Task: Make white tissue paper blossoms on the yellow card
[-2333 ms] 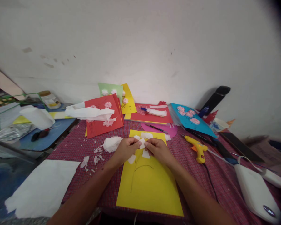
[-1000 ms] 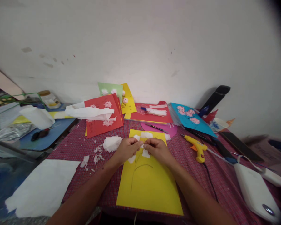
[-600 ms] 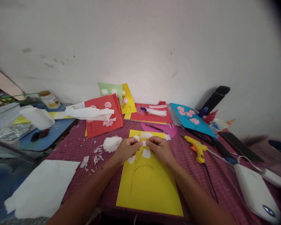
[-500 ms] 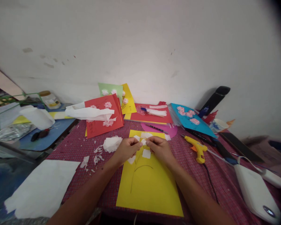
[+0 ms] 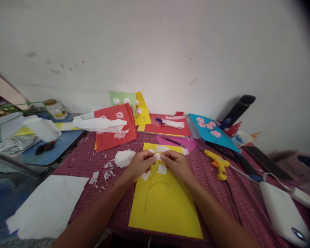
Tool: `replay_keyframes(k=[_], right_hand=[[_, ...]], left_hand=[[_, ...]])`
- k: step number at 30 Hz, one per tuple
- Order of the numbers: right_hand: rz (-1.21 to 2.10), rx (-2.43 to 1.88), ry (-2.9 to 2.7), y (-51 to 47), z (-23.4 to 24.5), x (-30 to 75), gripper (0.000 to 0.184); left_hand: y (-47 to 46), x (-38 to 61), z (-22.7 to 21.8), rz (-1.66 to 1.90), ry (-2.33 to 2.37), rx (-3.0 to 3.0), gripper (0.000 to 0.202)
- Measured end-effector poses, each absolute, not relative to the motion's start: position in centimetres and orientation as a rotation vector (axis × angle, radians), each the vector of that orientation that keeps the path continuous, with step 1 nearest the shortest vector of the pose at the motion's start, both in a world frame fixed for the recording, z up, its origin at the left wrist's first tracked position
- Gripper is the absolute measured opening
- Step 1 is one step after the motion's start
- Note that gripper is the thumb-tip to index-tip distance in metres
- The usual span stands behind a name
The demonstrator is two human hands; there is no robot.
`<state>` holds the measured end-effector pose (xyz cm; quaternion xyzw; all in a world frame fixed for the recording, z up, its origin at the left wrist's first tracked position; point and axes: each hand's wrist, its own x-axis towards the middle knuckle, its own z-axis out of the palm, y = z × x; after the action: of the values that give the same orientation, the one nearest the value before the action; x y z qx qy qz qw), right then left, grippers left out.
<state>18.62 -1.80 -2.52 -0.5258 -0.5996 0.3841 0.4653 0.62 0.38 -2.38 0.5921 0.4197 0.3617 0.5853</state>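
Observation:
My left hand (image 5: 141, 164) and my right hand (image 5: 176, 164) meet over the top of a yellow paper sheet (image 5: 165, 203) with a pencilled arc on it. Both pinch one small white tissue piece (image 5: 157, 156) between their fingertips. A white tissue square (image 5: 162, 169) lies on the sheet just below my right fingers. Another square (image 5: 145, 176) lies under my left hand. More white squares (image 5: 161, 148) rest at the sheet's top edge. A crumpled tissue wad (image 5: 123, 158) sits left of my left hand.
A yellow glue gun (image 5: 217, 164) with a black cord lies right of the sheet. Red (image 5: 113, 127), blue (image 5: 212, 128) and yellow cards with tissue flowers lean by the wall. A large white tissue sheet (image 5: 46, 205) lies at the left. White boxes (image 5: 282, 210) sit at the right.
The tissue piece between my fingertips has become smaller and more folded. One white square now lies on the yellow sheet below my right fingers. My hands stay in the same spot.

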Motion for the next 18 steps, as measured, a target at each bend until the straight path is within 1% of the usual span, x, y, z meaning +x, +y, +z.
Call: replay_keyframes(k=[7, 9, 14, 18], right_hand=[[0.942, -1.302, -1.429, -1.60, -2.91, 18.76, 0.021], [0.936, -1.297, -1.418, -1.61, -2.79, 18.79, 0.023], [0.856, -1.290, -1.501, -1.78, -2.56, 18.61, 0.022], [0.816, -1.279, -1.519, -1.80, -2.87, 18.51, 0.018]], left_hand=[[0.67, 0.59, -2.85, 0.827, 1.040, 1.388, 0.015], [0.58, 0.62, -2.70, 0.837, 1.029, 1.343, 0.017], [0.21, 0.62, -2.14, 0.795, 0.874, 1.265, 0.032], [0.32, 0.62, -2.22, 0.787, 0.953, 1.378, 0.027]])
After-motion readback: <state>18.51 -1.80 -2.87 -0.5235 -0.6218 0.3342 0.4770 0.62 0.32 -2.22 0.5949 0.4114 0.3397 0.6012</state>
